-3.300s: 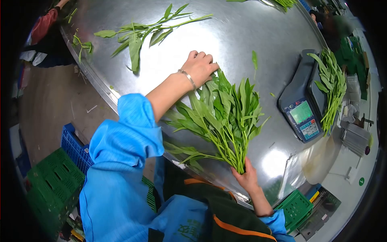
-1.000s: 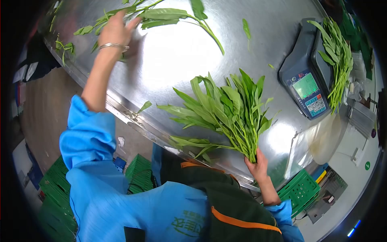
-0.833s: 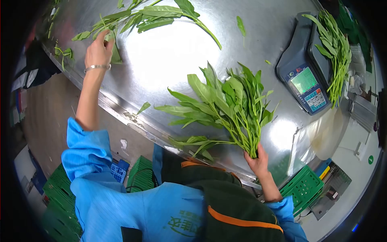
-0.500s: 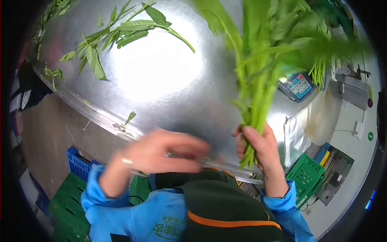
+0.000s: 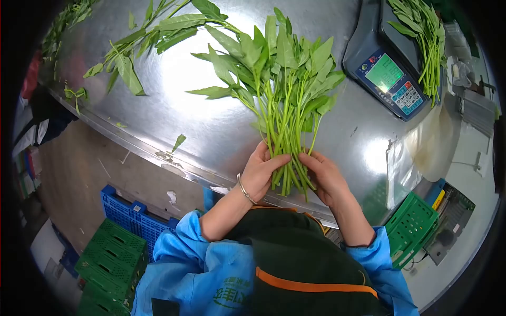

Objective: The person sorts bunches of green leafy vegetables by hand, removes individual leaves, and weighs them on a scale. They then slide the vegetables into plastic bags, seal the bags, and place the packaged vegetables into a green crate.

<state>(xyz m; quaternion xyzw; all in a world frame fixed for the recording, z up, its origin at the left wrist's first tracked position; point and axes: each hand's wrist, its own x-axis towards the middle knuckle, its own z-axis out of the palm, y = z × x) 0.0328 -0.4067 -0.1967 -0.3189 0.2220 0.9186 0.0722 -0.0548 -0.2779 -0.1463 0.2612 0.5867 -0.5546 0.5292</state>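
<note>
A bunch of leafy green stems (image 5: 287, 100) lies over the metal table (image 5: 211, 142), its leaves pointing away from me and the cut ends towards me. My left hand (image 5: 261, 171), with a bracelet at the wrist, is closed round the left side of the stems near their lower ends. On the right side of the same bunch, my right hand (image 5: 322, 174) grips the stems with its thumb on top. Both hands' far fingers are partly hidden beneath the stems.
Loose leafy stalks (image 5: 126, 58) lie at the upper left. A digital scale (image 5: 385, 79) at the upper right bears another bunch (image 5: 429, 47). Clear plastic film (image 5: 403, 163) is at the right table edge. Green crates (image 5: 414, 224) and a blue pallet (image 5: 137, 216) stand below.
The bunch has come down and left onto the table in front of me. My left hand has moved right and taken hold of it. The scale's display is now uncovered.
</note>
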